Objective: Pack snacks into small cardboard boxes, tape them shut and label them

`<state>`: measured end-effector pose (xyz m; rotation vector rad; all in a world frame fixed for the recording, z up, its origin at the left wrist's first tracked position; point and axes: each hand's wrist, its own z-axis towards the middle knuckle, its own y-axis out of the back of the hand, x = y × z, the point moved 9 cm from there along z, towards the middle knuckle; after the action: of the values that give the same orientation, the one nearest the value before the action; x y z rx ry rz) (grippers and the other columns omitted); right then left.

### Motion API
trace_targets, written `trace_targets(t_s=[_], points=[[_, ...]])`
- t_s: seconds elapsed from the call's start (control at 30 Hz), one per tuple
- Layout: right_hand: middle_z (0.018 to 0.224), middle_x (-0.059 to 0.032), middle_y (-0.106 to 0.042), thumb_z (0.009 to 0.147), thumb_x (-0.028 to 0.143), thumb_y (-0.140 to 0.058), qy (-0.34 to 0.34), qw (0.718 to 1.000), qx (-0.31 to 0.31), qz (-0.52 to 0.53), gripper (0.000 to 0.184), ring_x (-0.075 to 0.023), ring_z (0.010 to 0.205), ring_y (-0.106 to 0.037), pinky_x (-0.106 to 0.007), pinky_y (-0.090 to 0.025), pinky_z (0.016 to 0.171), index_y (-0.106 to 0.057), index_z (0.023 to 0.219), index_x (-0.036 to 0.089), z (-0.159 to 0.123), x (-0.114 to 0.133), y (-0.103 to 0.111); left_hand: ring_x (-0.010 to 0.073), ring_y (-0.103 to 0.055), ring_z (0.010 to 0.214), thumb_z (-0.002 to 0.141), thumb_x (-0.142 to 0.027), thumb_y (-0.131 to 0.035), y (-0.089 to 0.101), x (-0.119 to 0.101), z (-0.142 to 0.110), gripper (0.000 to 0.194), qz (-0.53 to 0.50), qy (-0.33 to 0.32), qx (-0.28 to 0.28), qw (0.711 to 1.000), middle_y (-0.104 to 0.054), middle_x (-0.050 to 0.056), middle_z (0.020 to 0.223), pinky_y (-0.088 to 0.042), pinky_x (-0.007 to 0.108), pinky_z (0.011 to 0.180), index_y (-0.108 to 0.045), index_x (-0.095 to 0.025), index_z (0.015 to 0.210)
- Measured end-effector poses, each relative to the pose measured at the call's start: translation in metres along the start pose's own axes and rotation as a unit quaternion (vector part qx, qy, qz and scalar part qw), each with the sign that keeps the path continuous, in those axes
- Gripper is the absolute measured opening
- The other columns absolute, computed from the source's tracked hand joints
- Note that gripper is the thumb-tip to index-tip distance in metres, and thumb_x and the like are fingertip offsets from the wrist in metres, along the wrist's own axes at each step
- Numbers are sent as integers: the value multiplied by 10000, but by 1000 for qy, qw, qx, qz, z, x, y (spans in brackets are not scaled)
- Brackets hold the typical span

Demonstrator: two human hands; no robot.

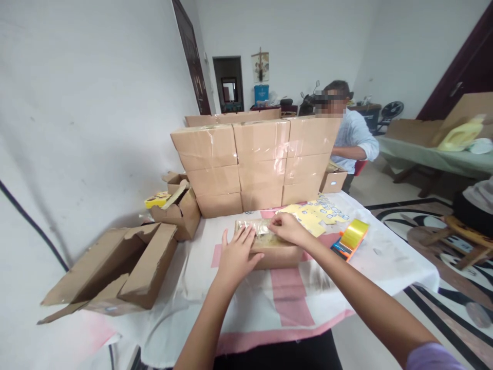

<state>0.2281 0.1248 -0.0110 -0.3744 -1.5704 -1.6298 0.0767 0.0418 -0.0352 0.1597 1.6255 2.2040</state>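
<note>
Landmark: the stack of taped boxes (262, 164), three columns wide, standing on the cloth-covered table (246, 308).
Left forearm: reaches up toward the stack, leaning slightly right.
Left hand: the left hand (239, 249) lies palm down with fingers spread, fingertips on the carton's top at its left end, thumb stretched to the right along the near edge.
Right forearm: slants up and leftward toward the stack from a purple sleeve (433, 357).
Right hand: the right hand (287, 227) is bent at the wrist, fingers curled, thumb and forefinger drawn together at the carton's top; whether tape is caught between them cannot be told.
Hands: apart, with shiny tape (262, 226) showing between them.
Carton: the small carton (276, 258) sits on the near side of the stack, near its middle column.
Carton's direction: long axis left to right, roughly along the stack's front; taped top up, one long side toward the wearer.
Tape dispenser: the tape dispenser (351, 239) lies right of the stack, on its near side.
Open box: the large open box (152, 270) rests left of the stack and nearer the wearer.
</note>
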Motion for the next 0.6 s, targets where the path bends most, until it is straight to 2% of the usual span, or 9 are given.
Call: trace_targets(t_s=[0.1, 0.2, 0.3, 0.33, 0.37, 0.43, 0.47, 0.53, 0.6], points=[[626, 3, -612, 804, 207, -609, 1, 999, -5, -50, 198, -151, 637, -545, -276, -359, 640, -586, 609, 185, 3, -5, -3, 343, -429, 1493, 983, -415, -585, -1, -10, -1, 546, 11, -7, -11, 1000, -485, 100, 1597, -208, 764, 1198, -478, -384, 1518], [683, -12, -635, 820, 218, -632, -3, 995, -6, -97, 178, -168, 694, -575, -283, -387, 692, -620, 646, 185, 2, -6, -3, 377, -413, 1499, 983, -344, -577, -3, -20, -2, 450, 20, 5, -18, 1000, -492, 131, 1585, -240, 775, 1172, -585, -404, 1429], [927, -95, -665, 805, 282, -702, -18, 988, -37, -152, 106, -281, 982, -597, -373, -398, 884, -694, 806, 177, -2, -3, 1, 367, -409, 1503, 974, -289, -563, -4, -26, -4, 417, 3, 16, -22, 1000, -488, 124, 1590, -249, 771, 1176, -631, -366, 1378], [1051, -133, -646, 777, 331, -750, -29, 981, -60, -180, 242, -333, 1087, -563, -423, -377, 946, -712, 953, 168, -3, -2, 5, 354, -411, 1503, 972, -269, -552, -4, -28, -4, 416, -5, 13, -24, 1000, -479, 108, 1598, -242, 770, 1183, -632, -355, 1371], [1154, -168, -607, 732, 388, -803, -44, 973, -82, -211, 471, -377, 1156, -524, -465, -354, 986, -687, 1126, 158, -3, -3, 11, 338, -415, 1502, 970, -247, -538, -4, -31, -5, 418, -14, 7, -24, 1000, -477, 89, 1602, -229, 767, 1193, -628, -343, 1367], [1258, -202, -533, 651, 482, -859, -74, 951, -131, -269, 878, -412, 1198, -490, -503, -334, 1016, -531, 1391, 142, -2, -7, 29, 307, -431, 1494, 967, -204, -507, -3, -36, -4, 422, -32, -9, -23, 999, -492, 60, 1594, -195, 750, 1221, -619, -313, 1360], [1269, -202, -519, 659, 506, -845, -85, 940, -161, -288, 938, -407, 1196, -495, -501, -338, 1015, -473, 1440, 144, -1, -12, 43, 295, -440, 1488, 965, -190, -498, -3, -39, -3, 422, -39, -16, -24, 999, -505, 53, 1585, -181, 737, 1235, -616, -296, 1355], [1286, -193, -517, 781, 499, -726, -110, 922, -224, -296, 789, -380, 1214, -501, -476, -351, 1007, -449, 1435, 155, 0, -29, 78, 278, -466, 1469, 964, -182, -497, -2, -45, 0, 433, -51, -26, -28, 998, -537, 55, 1560, -186, 698, 1253, -593, -270, 1377], [1314, -190, -530, 894, 449, -567, -160, 908, -256, -291, 563, -354, 1242, -508, -455, -371, 991, -486, 1373, 164, -2, -60, 115, 269, -501, 1441, 966, -193, -509, -2, -51, 4, 471, -56, -34, -29, 997, -573, 62, 1528, -235, 651, 1253, -550, -256, 1431]])
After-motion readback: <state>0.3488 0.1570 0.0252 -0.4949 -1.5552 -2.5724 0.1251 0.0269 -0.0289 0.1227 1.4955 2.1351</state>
